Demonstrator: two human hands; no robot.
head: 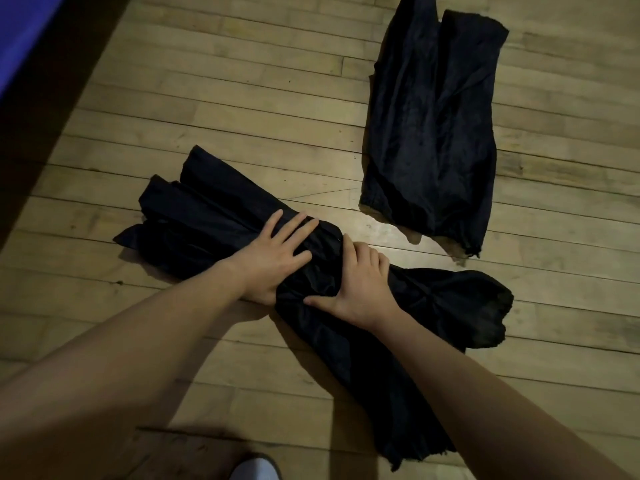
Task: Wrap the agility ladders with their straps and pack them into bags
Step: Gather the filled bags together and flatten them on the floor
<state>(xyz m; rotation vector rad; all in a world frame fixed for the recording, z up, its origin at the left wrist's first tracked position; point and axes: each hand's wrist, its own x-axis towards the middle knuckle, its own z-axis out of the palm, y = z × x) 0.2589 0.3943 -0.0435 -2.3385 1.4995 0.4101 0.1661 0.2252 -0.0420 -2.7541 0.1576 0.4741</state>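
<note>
left hand (273,254): fingers straight, flat on the near bag (214,216)
right hand (360,282): grasping its bunched middle (curled fingers)
second bag (433,133): apart, on wood floor (242,98)

single head cam, steep look-down at the floor (242,98), close over both forearms, wide-angle, no second view

Wood plank floor (242,98), blue mat edge (20,39) top left, white shoe tip (254,469) at btm.

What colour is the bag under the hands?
Black, seen in the head view: the bag on the wooden floor.
</note>
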